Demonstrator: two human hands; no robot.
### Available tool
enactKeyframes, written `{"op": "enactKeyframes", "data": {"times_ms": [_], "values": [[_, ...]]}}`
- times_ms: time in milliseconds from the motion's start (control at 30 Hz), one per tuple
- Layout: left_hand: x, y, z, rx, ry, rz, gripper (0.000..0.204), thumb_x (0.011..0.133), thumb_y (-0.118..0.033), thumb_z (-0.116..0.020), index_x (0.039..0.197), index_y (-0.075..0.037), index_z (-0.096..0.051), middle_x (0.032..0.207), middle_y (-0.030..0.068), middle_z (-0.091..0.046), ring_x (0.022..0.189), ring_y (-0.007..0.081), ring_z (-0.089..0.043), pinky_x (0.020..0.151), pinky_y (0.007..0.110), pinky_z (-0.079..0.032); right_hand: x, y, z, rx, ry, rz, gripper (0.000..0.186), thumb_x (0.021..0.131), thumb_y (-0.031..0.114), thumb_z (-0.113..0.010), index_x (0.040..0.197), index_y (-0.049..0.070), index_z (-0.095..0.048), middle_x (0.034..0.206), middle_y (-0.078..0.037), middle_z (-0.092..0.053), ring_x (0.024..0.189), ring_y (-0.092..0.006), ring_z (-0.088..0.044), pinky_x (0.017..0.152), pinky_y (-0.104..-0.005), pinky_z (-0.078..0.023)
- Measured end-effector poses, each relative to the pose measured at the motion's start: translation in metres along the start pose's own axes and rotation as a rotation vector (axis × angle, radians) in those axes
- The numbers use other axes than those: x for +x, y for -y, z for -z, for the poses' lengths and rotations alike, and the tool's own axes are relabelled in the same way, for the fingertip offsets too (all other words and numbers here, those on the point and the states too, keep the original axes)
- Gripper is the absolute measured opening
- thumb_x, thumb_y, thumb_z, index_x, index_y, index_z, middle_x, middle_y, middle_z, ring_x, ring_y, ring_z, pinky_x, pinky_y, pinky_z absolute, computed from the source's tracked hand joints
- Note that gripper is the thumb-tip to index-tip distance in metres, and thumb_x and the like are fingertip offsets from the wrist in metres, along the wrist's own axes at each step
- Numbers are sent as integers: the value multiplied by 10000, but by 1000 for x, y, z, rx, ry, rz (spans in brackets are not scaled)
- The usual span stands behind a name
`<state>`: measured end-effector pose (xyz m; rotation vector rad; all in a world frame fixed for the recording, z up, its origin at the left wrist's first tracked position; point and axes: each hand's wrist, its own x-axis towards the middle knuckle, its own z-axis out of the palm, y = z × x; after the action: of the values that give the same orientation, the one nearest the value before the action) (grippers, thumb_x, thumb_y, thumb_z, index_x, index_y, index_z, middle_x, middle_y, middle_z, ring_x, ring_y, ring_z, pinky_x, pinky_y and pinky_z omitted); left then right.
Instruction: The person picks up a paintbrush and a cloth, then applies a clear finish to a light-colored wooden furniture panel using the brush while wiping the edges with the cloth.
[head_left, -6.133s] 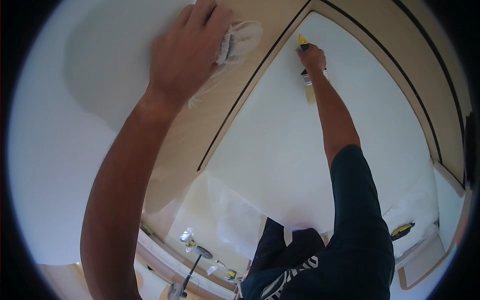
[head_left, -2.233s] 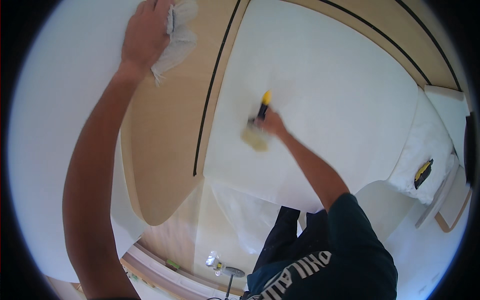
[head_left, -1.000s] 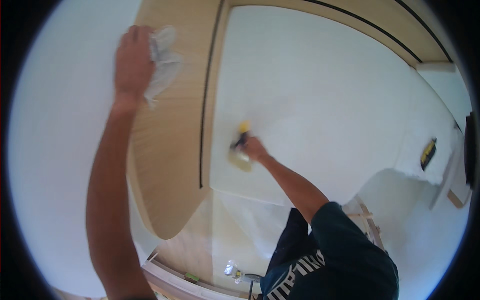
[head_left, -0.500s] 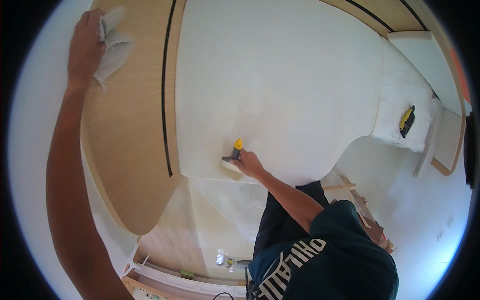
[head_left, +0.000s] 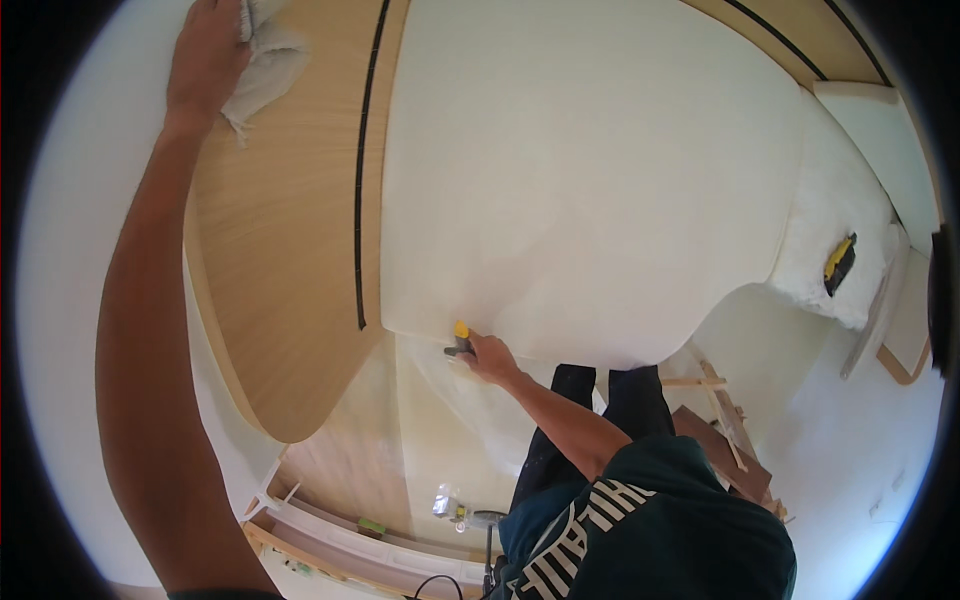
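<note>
My left hand [head_left: 208, 65] is closed on a frayed white cloth [head_left: 268, 70] at the upper left, by the edge of a pale wooden panel [head_left: 275, 250]. My right hand [head_left: 491, 356] grips a wide brush with a yellow and black handle [head_left: 460, 332] at the lower edge of a large, smooth white padded-looking panel [head_left: 590, 160]; its bristles are mostly hidden over that edge. A black and yellow tool [head_left: 840, 262] lies on white crumpled material [head_left: 812, 208] at the right.
Black strips [head_left: 362, 170] run along the wooden surfaces. A white wall [head_left: 70, 300] rises at the left. Below are plastic sheeting [head_left: 440, 410], wooden slats and a brown board [head_left: 710, 455], a stand-mounted device [head_left: 450, 505] and a cable. My dark-trousered legs show at the bottom.
The brush in my right hand has moved down the white panel from its upper part to the lower edge. My left hand keeps hold of the cloth along the left side.
</note>
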<state>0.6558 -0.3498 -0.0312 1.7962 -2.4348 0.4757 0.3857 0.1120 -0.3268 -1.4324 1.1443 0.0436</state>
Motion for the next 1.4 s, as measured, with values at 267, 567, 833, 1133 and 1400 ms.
{"op": "enactKeyframes", "data": {"times_ms": [267,567,833,1133,1400], "values": [[-3,-29,13,-16,-127,-20,390,692,107,-620,1035,-29,-493,1031,191,-515,1025,422,-498,872,498,-437,93,23,50,233,-374,-175,208,993,254,-554,1185,190,-599,1062,-122,-709,944,-244,-699,821,-345,-539],[-23,-10,19,12,-25,62,406,683,122,-624,1033,-39,-496,1044,182,-523,1033,422,-508,888,490,-452,112,91,85,597,-677,222,249,976,291,-578,1141,110,-623,839,-177,-701,748,-353,-683,642,-397,-535],[-3,-8,0,59,-77,-33,427,651,117,-649,1020,-44,-507,1052,186,-522,1044,418,-499,892,494,-439,4,41,-37,89,175,1,341,917,346,-629,1175,123,-608,837,-202,-678,857,-384,-669,770,-493,-511],[-7,9,1,182,77,-50,569,797,-320,-761,1112,65,-485,1106,224,-507,1073,377,-531,909,435,-509,-9,-143,232,619,-920,-38,220,983,217,-582,1122,46,-585,1003,-113,-661,942,-234,-629,855,-414,-508],[-19,24,-5,432,114,-133,609,793,-348,-789,1111,64,-471,1098,211,-497,1076,368,-511,903,441,-496,-88,-111,88,159,-212,-157,247,903,316,-677,1094,162,-654,931,-128,-692,924,-327,-686,830,-397,-529]]}}
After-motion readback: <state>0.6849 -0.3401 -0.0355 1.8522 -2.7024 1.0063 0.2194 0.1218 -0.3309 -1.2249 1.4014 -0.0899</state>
